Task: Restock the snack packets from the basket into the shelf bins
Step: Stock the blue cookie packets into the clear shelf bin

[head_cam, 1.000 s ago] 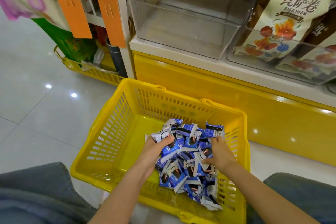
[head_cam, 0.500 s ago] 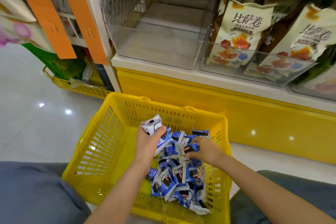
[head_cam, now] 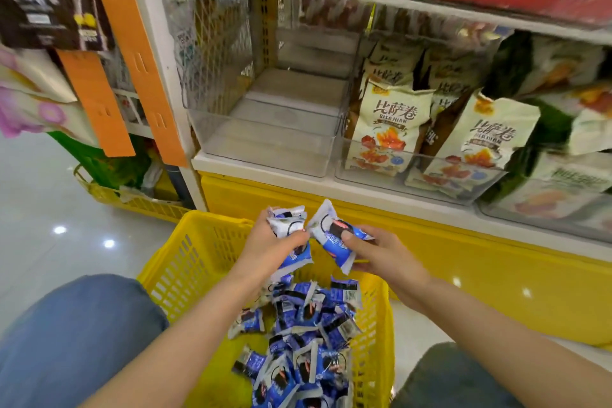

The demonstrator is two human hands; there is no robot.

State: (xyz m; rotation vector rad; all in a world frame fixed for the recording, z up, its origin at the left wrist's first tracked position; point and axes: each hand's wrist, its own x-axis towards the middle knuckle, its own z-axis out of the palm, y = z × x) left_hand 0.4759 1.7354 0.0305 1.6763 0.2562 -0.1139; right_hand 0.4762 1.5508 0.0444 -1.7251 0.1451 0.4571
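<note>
Gripping blue pkts (head_cam: pixel 286 223) in both hands (head_cam: pixel 268 252) (head_cam: pixel 384 255), above yellow basket (head_cam: pixel 185 262).

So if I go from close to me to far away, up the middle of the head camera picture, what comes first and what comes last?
Pile of blue packets in the yellow basket → left hand and right hand, each gripping packets → yellow shelf base → empty clear bin.
</note>
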